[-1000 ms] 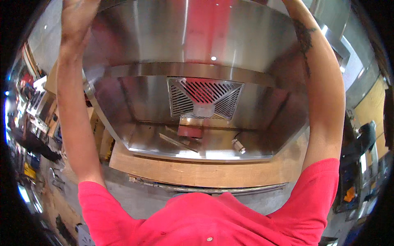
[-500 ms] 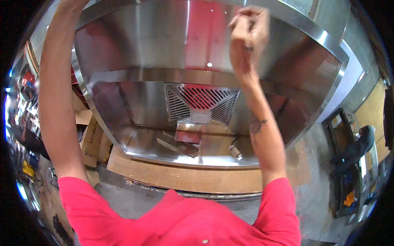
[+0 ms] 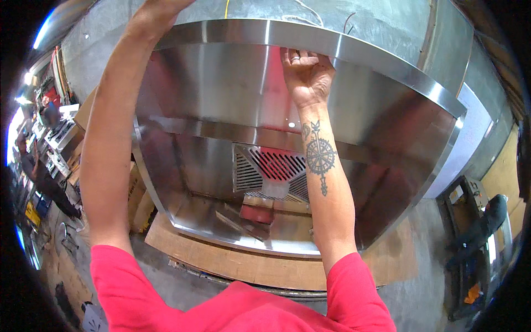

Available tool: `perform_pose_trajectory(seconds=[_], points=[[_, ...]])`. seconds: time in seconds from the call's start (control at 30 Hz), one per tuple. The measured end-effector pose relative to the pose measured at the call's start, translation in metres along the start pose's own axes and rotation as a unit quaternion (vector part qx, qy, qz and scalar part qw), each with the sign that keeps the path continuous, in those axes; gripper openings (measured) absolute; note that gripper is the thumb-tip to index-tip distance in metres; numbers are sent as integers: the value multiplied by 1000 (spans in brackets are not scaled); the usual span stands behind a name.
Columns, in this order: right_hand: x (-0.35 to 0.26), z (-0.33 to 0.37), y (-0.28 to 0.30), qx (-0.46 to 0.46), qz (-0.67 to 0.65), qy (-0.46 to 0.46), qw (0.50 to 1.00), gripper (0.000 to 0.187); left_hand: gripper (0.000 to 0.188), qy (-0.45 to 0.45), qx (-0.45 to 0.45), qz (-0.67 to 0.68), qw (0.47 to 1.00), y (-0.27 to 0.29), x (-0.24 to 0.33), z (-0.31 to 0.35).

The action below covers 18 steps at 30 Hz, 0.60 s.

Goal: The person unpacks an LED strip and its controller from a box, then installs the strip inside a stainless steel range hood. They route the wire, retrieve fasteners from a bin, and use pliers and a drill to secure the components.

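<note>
Two hands are raised to the upper rim of a large stainless steel hood (image 3: pixel 232 105), which fills the centre of the head view and stands on a wooden board (image 3: pixel 260 265) laid on the concrete floor (image 3: pixel 420 276). The right hand (image 3: pixel 307 74) lies flat against the inner face of the hood just under the rim band, fingers curled over the edge; it is half closed on the rim and grips nothing else. The left hand (image 3: pixel 160 8) reaches the rim at the upper left, but most of it is cut off by the picture's edge, so its degree of opening cannot be determined.

Inside the hood, a slotted vent grille (image 3: pixel 271 174) sits in the rear panel, and loose metal pieces (image 3: pixel 243 221) lie on the bottom tray.

Judged step: the hood's upper rim is being gripped or checked with both hands, arms extended overhead. Judged requirement for the next move: both hands would need a firm, even hold on the rim, since the polished sheet is smooth and its edge is thin. A shift of the hood on the wooden board is the main risk.
</note>
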State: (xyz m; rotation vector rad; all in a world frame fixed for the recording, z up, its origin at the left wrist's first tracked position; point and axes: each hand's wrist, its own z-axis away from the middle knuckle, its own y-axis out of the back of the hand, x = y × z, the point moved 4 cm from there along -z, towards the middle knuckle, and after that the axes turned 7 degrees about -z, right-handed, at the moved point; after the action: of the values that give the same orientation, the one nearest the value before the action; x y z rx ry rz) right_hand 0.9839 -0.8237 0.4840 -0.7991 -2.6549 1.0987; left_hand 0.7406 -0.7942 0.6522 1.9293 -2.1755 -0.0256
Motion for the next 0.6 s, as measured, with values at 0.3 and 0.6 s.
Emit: perform_pose_trajectory(seconds=[0.3,0.6], points=[[4,8,9,-2,38,-6,999,23,39,11,2,-35,999,4,4,4],[7,-4,14,-21,414,113,903,19,39,-6,9,-24,1000,-8,2,0]])
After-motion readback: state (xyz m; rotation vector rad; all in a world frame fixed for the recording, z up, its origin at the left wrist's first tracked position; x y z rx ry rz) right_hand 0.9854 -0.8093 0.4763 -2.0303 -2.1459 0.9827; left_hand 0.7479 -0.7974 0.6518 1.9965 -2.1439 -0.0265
